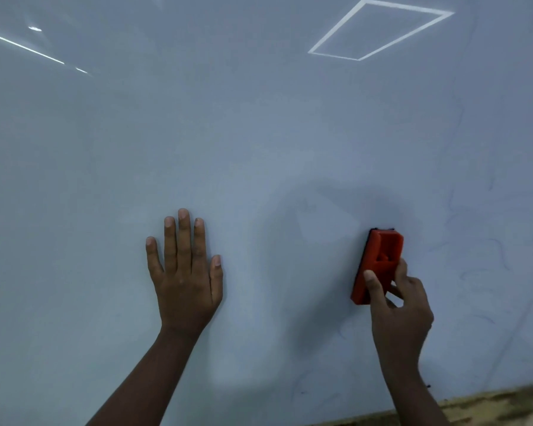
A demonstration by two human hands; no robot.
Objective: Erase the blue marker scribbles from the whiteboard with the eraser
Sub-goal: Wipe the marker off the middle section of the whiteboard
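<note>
Two hands are on the whiteboard (259, 133). The left hand (185, 278) lies flat, fingers straight and slightly spread. The right hand (399, 305) pinches the red eraser (377, 259) between thumb and fingers, pad against the board at lower right, faint blue traces (486, 256) beside it.

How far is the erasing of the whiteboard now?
Mostly done: the whiteboard looks clean at left and centre. In hand: the right hand grips the red eraser against the board; the left hand rests flat. Left: faint blue traces at right.
</note>
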